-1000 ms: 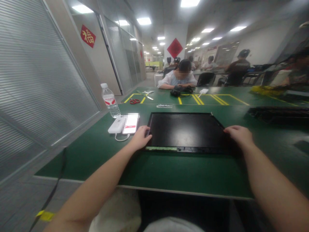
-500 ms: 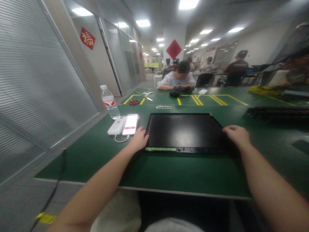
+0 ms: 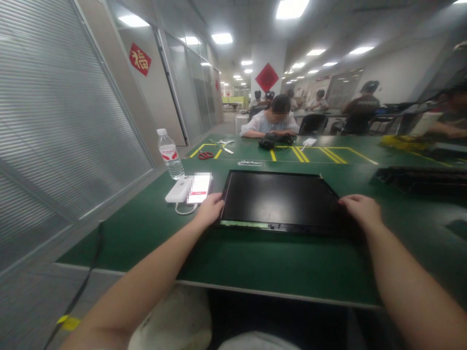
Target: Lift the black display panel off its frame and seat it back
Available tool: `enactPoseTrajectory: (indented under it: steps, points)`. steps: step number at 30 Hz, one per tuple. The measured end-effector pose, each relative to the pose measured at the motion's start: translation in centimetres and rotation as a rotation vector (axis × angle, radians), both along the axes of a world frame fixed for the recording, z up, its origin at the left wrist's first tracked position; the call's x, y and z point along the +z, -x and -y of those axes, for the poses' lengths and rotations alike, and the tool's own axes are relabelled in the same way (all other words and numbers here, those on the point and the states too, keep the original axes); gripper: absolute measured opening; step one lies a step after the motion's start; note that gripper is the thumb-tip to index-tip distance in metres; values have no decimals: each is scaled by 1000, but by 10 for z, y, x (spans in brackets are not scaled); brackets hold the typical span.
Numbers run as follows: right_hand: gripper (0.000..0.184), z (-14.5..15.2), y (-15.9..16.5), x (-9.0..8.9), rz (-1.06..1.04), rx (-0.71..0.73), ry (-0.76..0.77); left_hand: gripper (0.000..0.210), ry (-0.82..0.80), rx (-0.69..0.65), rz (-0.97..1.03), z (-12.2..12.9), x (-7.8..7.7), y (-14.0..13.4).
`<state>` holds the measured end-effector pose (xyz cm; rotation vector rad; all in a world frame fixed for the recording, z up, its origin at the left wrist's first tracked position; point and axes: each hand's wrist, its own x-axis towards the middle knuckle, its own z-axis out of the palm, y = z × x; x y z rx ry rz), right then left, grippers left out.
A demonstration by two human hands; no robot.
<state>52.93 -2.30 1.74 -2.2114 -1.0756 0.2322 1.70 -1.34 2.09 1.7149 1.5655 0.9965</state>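
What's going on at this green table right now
A person seated at the green table has both hands on a flat black panel lying in front of them. The left hand grips its left edge, the right hand its right edge. Beside the left hand lie a phone on a white power bank, with a water bottle behind. Another person sits at the far end.

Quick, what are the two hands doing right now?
Left hand: gripping the left edge of the black panel.
Right hand: gripping the panel's right edge.
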Motion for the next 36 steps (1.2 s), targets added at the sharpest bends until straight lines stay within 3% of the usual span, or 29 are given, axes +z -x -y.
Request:
enactPoseTrajectory:
  steps: [3,6,10,19,25,27,32,36]
  points:
    - [9,2,4,2,-1,-4,-19,36,115,176,320,8,8,-8]
    - [10,3,7,3,6,-13,-35,45,237,208,558,13,15,-16]
    - [11,5,9,4,9,-22,-3,50,302,211,705,16,20,-21]
    - [8,1,0,-4,-17,-3,-50,59,350,203,800,9,15,-18]
    - [11,-1,0,-4,7,9,-42,46,362,182,870,7,14,-18]
    - [11,0,1,-3,14,14,-25,54,380,176,880,10,18,-19]
    - [10,3,5,0,0,5,-10,99,409,149,809,15,23,-18]
    - [11,2,5,0,1,4,-37,85,409,83,776,14,21,-16]
